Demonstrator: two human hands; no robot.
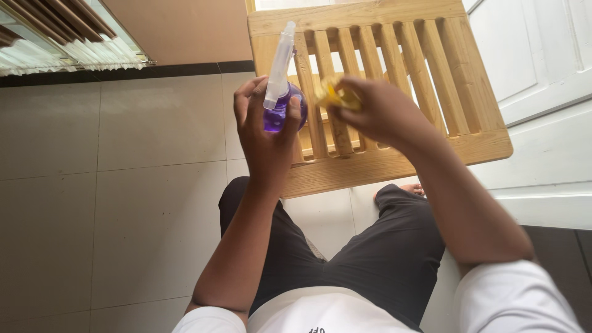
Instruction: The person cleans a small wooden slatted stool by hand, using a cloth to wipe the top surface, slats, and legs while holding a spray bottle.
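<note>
- Here, the left hand (pixel 266 132) holds a small round clear plastic spray bottle of purple liquid with a white nozzle (pixel 280 92), raised over the near edge of a pale slatted wooden table (pixel 431 80).
- The left fingers (pixel 245 98) curl around the bottle's rounded belly from the far side and the thumb presses the near side, so the hand is closed firmly on it; the white nozzle stands up and away, clear of the fingers.
- The bottle looks light, stiff and smooth, probably a little slippery if wet; the belly or the narrow neck under the nozzle seems the surest place to take hold.
- The right hand (pixel 379 114) is closed on a crumpled yellow cloth (pixel 336 95), which bunches out past the fingertips toward the bottle, just beside it but apparently not touching.
- The cloth looks soft, limp and very light; it will likely give under any grip, so a bunched handful suits it.
- Both hands hover above the slats; the tiled floor (pixel 123 185) and the person's dark trousers (pixel 370 259) lie below.
</note>
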